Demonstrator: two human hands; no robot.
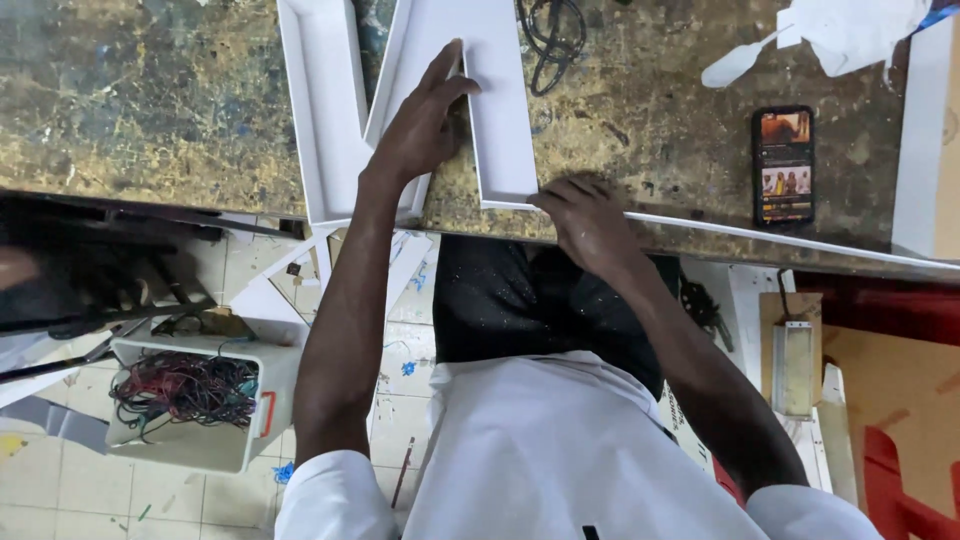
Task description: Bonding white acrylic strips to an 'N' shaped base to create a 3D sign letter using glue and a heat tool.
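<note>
**Both hands on the white letter shape at the worktop edge**

Looking straight down, the scuffed, paint-stained worktop (640, 130) carries a large white V-shaped channel letter of thin sheet plastic (495, 120), its open end pointing away and its lower tips reaching the near edge. The left hand (420, 125) lies flat on the inner wall of the letter, grip spread, fingers stretched long and thumb out to the side, pressing where the two arms of the shape come close together. The right hand (585, 220) sits at the near corner of the right arm, right on the worktop edge; its grip is curled and pressed together over a long thin white strip (780, 238) that runs off to the right along the edge. Whether the fingertips truly pinch that strip is hard to tell from here, since the knuckles hide them.

Well to the right, a black smartphone with a lit screen (782, 165) lies flat. A tangle of black cable (550, 35) rests just beyond the letter. Down on the tiled floor at the left stands a white plastic tub full of red and dark wires (190, 400).
</note>
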